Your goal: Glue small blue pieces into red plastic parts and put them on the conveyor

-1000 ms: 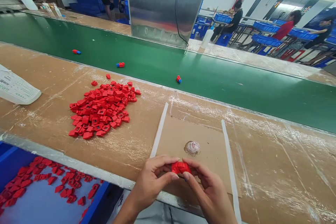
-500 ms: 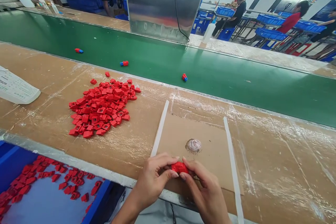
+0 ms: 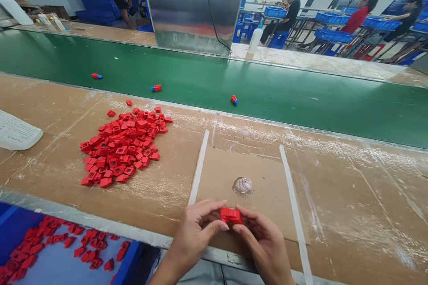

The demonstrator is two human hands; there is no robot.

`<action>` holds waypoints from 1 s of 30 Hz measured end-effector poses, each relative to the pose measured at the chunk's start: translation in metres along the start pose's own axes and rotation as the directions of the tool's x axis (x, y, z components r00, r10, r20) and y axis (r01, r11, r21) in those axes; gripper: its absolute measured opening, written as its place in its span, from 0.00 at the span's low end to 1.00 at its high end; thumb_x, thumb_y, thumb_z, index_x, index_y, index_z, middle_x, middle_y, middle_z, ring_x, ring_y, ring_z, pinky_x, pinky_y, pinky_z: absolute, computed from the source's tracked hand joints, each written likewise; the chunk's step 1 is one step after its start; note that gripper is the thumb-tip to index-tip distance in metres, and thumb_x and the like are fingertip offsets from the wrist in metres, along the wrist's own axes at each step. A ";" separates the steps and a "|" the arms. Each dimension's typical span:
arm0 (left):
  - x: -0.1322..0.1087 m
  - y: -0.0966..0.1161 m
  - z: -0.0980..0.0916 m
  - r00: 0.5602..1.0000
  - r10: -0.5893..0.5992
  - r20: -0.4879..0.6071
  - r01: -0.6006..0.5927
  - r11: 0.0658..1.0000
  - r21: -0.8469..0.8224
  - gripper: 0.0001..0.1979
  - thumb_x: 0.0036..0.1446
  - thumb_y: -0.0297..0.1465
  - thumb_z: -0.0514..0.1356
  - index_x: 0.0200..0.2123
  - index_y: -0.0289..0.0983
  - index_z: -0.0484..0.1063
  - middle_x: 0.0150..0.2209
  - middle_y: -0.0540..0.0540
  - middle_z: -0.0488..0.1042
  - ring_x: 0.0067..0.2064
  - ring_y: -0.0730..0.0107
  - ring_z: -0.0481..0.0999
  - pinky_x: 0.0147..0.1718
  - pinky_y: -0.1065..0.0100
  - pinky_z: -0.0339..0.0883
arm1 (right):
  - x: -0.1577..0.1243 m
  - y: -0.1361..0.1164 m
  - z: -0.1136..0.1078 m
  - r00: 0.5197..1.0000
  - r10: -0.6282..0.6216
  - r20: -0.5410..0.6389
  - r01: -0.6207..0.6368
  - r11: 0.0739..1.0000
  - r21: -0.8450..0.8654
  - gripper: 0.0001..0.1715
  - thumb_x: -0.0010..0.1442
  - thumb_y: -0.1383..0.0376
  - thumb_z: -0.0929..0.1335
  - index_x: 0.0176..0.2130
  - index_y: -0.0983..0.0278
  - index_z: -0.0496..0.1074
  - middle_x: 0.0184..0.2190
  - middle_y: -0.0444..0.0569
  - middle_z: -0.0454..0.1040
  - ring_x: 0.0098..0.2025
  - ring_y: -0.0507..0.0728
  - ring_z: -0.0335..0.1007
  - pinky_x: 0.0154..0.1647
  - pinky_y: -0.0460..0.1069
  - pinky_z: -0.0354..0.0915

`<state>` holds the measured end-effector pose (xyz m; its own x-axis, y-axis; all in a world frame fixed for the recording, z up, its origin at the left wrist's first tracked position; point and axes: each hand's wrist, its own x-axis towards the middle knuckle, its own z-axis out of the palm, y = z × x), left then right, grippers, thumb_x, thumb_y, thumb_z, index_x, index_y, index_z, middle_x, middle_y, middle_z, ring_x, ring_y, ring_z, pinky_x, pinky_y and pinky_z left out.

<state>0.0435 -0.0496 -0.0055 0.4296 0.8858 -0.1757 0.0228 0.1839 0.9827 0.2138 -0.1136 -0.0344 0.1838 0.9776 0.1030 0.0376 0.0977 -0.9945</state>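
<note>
Both my hands meet low in the middle of the view, pinching a small red plastic part (image 3: 230, 215) between them. My left hand (image 3: 197, 234) grips its left side with thumb and fingers curled. My right hand (image 3: 262, 242) grips its right side the same way. They hover over the near edge of a cardboard mat (image 3: 220, 173) bordered by white strips. A small clear round cap (image 3: 242, 185) lies on the mat just beyond the hands. A heap of red plastic parts (image 3: 123, 144) lies to the left on the bench.
A blue bin (image 3: 60, 254) with more red parts sits at lower left. The green conveyor belt (image 3: 301, 102) behind the bench carries three red-and-blue pieces (image 3: 234, 99). A metal housing (image 3: 190, 6) stands beyond it. A white sheet (image 3: 15, 131) lies far left. People work at the back.
My hands stay pinched on the red part, shifting slightly. The view has panned a little; the pieces on the belt sit in slightly different places.
</note>
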 end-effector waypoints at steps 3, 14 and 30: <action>0.002 0.002 0.000 1.000 -0.013 -0.007 0.013 1.000 -0.011 0.14 0.54 0.31 0.68 0.45 0.40 0.81 0.36 0.46 0.79 0.35 0.66 0.78 0.36 0.70 0.73 | 0.003 -0.004 0.002 0.999 -0.046 0.000 0.046 0.999 -0.023 0.09 0.66 0.62 0.70 0.47 0.59 0.76 0.36 0.49 0.73 0.37 0.57 0.72 0.36 0.48 0.70; 0.002 0.007 -0.002 0.995 -0.052 0.081 0.043 0.994 0.105 0.05 0.57 0.30 0.64 0.33 0.36 0.81 0.29 0.48 0.77 0.31 0.68 0.73 0.31 0.72 0.65 | 0.009 -0.014 0.002 0.994 -0.080 0.070 0.088 0.988 -0.124 0.06 0.67 0.65 0.68 0.36 0.61 0.73 0.30 0.46 0.69 0.31 0.56 0.66 0.33 0.47 0.62; 0.005 0.013 -0.025 0.999 -0.026 0.025 0.023 0.992 0.125 0.23 0.57 0.40 0.65 0.53 0.37 0.74 0.42 0.41 0.80 0.35 0.64 0.78 0.36 0.66 0.72 | -0.007 -0.006 -0.023 0.955 -0.107 -0.275 0.024 0.958 -0.287 0.21 0.65 0.47 0.68 0.45 0.58 0.78 0.37 0.53 0.77 0.38 0.63 0.76 0.34 0.52 0.74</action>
<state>0.0234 -0.0321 0.0052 0.4509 0.8699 -0.2001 0.1452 0.1497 0.9780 0.2345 -0.1248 -0.0284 0.4418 0.8723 0.2096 0.3219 0.0639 -0.9446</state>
